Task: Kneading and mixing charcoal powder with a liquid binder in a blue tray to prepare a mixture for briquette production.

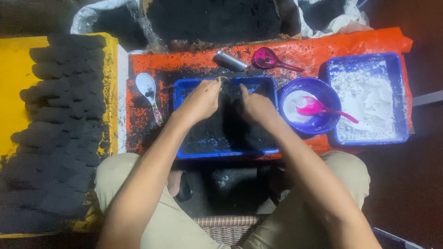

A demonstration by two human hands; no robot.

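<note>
Left hand (200,99): pressing against a black lump (229,94), fingers curled on it.
Right hand (255,106): closing on the lump's other side.
Lump: being squeezed between both hands, above the far edge of the tray (226,152).
Tray: blue, holding black powder, lying mid-sheet (184,62).
Bowl (323,90): sitting just right of the tray, holding a pink spoon (318,108).
White spoon (148,90): lying at the sheet's left edge.
Black pieces (60,124): lining up on the yellow board (14,92).

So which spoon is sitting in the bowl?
The pink spoon with its scoop in the purple bowl. The other pink spoon and the white spoon lie on the orange sheet.
</note>
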